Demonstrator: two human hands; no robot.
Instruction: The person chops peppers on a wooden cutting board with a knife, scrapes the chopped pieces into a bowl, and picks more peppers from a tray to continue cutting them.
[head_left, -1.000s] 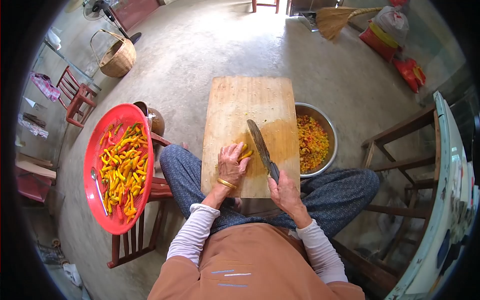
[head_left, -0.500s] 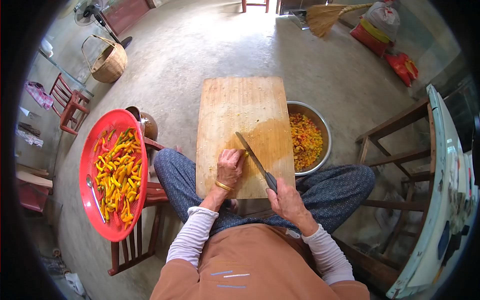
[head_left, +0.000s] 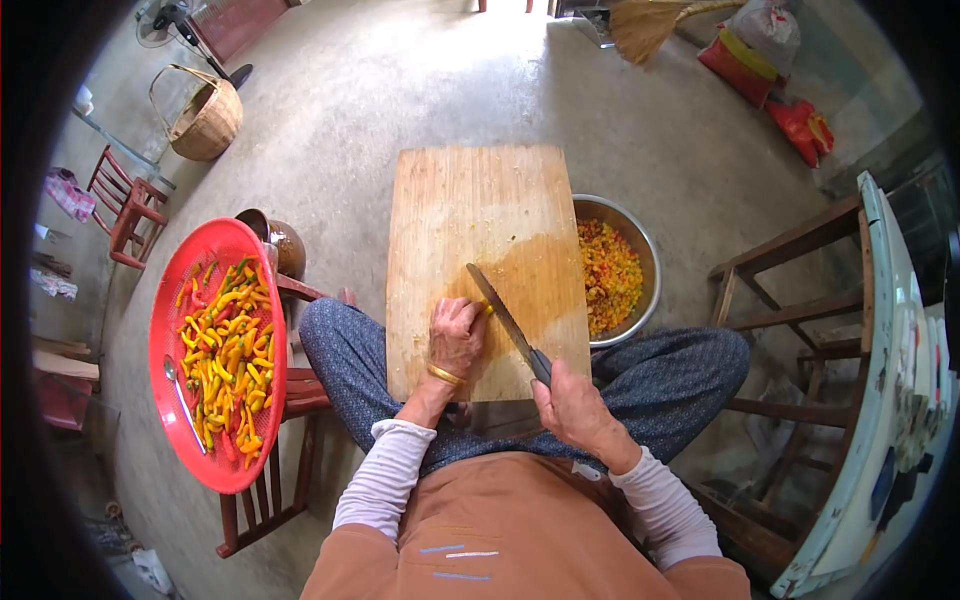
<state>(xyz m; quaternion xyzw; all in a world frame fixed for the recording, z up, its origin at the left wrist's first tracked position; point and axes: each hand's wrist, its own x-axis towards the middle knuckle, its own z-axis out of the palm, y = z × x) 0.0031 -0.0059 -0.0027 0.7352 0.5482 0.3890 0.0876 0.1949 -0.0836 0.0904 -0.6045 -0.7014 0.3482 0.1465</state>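
Chopped peppers (head_left: 610,275): lay in the steel bowl (head_left: 655,280), evidently the portion done; whole peppers (head_left: 232,345): many remained uncut in the red tray (head_left: 232,481); knife (head_left: 503,314): was over the cutting board (head_left: 480,195), long axis diagonal, tip forward-left; right hand (head_left: 578,408): fingers wrapped round its handle (head_left: 541,366); left hand (head_left: 457,337): fingers bunched, gripping a mostly hidden yellow pepper (head_left: 488,310) just beside the knife

bright light from top | glare on far floor (head_left: 480,70) | fisheye-bowed edges | black corners
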